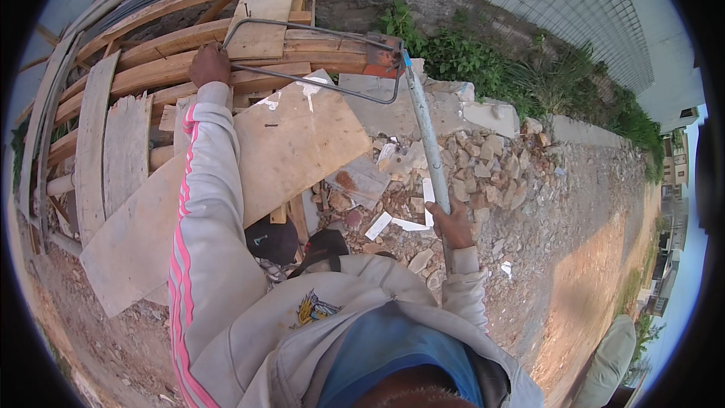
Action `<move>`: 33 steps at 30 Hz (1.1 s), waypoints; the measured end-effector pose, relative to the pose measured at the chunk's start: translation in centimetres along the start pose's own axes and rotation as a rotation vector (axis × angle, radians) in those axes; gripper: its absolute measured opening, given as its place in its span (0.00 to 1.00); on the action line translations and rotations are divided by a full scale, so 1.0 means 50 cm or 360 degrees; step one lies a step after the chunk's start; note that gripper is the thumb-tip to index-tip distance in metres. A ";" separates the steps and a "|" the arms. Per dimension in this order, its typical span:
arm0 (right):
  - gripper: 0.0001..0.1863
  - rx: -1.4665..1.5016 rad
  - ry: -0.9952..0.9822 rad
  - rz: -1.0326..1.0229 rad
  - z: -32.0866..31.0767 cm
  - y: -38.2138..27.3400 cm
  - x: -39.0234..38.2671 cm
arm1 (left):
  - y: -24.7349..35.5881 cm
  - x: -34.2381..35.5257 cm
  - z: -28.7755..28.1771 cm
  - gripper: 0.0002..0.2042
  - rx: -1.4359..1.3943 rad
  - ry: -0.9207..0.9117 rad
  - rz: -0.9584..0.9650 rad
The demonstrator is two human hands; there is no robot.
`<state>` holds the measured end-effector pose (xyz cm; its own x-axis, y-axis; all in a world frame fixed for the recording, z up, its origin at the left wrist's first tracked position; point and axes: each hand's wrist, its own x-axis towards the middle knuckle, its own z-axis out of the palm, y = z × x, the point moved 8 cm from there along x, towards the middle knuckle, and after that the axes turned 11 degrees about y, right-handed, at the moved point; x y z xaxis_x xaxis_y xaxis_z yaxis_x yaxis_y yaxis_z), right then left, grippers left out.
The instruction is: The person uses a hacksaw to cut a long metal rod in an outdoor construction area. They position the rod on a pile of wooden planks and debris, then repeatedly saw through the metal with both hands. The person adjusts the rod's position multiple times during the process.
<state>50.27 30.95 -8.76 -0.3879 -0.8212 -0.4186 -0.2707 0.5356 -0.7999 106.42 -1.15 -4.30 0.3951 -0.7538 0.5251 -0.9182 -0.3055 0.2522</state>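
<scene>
My left hand (211, 66), arm stretched forward, is closed around the near end of a long loop of bent grey metal rod (313, 82). The loop runs to the right above the timber. Its far end meets the top of a pale grey pole (424, 117), which has a blue band near its tip. Whether loop and pole are joined there I cannot tell. Wrapped around the lower part of the pole is my right hand (453, 224). Under my left arm lies a wide plywood board (302, 147), tilted, with white smears at its upper corner.
Stacked timber beams and planks (128, 143) fill the left side. Broken stones (491, 170) and white strips (379, 225) lie ahead of me. Green plants (483, 60) grow along the wall, where a wire mesh (574, 0) leans. A dark cap-like object (273, 240) sits near my feet.
</scene>
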 end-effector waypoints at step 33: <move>0.14 0.0191 -0.0520 -0.0707 -0.172 -0.261 0.561 | 0.525 -0.047 -0.570 0.09 -0.2646 0.0596 -0.0094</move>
<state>35.34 2.62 -6.37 0.0390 -0.9912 -0.1266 -0.2363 0.1140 -0.9650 82.25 9.19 24.26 0.6327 -0.5225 0.5716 0.0195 0.7486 0.6627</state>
